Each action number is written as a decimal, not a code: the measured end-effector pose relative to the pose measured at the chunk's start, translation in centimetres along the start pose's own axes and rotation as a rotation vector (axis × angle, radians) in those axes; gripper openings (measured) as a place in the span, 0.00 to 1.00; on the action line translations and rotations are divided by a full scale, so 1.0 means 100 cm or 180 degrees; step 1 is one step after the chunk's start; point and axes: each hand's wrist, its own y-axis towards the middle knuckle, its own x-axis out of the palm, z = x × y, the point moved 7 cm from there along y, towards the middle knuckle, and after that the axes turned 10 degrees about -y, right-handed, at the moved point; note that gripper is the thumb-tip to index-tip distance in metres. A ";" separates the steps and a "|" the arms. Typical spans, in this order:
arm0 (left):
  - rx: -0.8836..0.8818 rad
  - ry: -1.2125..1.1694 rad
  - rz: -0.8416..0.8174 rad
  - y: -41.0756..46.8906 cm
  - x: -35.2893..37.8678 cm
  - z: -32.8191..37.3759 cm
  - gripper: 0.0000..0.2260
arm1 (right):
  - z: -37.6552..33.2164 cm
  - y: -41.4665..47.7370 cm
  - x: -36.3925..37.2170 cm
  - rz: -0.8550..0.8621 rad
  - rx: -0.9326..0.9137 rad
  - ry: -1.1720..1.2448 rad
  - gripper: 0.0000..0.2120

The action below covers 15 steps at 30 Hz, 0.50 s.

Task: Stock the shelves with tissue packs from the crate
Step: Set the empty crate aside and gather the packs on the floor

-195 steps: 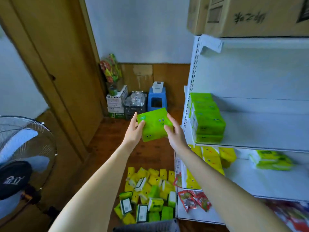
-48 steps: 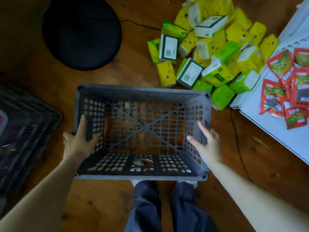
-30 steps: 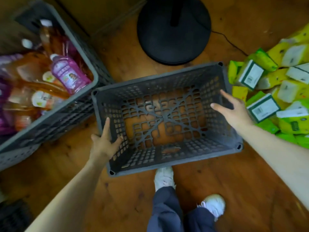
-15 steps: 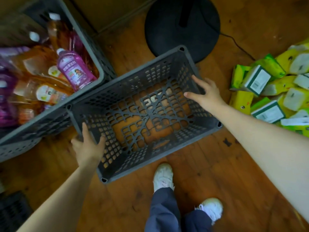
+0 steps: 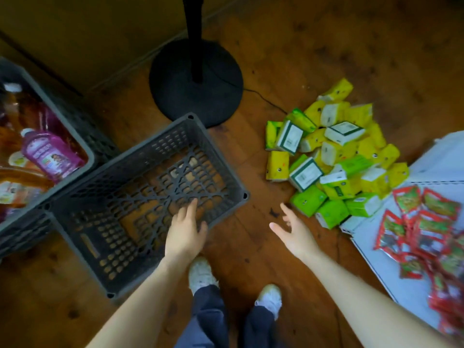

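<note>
An empty dark grey crate [image 5: 82, 197] sits on the wooden floor at the left. A heap of several green and yellow tissue packs [image 5: 334, 162] lies on the floor at the right, beside the white bottom shelf [image 5: 381, 259]. My left hand [image 5: 185, 229] hovers over the crate's near right wall with fingers relaxed and holds nothing. My right hand [image 5: 296, 232] is open above bare floor, fingers spread toward the heap, a short way from the nearest green pack.
A second grey crate [image 5: 62, 114] full of bottles stands against the empty one at the far left. A black fan base [image 5: 175, 81] with its cord is behind. Red snack packets [image 5: 424, 222] cover the white shelf. My feet are below the hands.
Both hands let go of the empty crate, which now rests on the floor beside the bottle crate. My right hand has swung right toward the tissue heap.
</note>
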 end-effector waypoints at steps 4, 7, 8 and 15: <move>0.0236 0.0226 -0.0191 -0.004 0.027 0.045 0.27 | 0.041 -0.019 -0.030 0.0283 0.0267 0.0319 0.31; 0.0422 0.0398 -0.0335 -0.001 0.052 0.075 0.27 | 0.069 -0.022 -0.047 0.0396 0.0347 0.0473 0.31; 0.0477 0.0448 -0.0379 0.000 0.061 0.084 0.27 | 0.079 -0.022 -0.052 0.0416 0.0367 0.0511 0.31; 0.0624 0.0759 -0.0544 0.012 0.129 0.132 0.28 | 0.136 0.000 -0.071 0.0366 0.0331 0.0786 0.32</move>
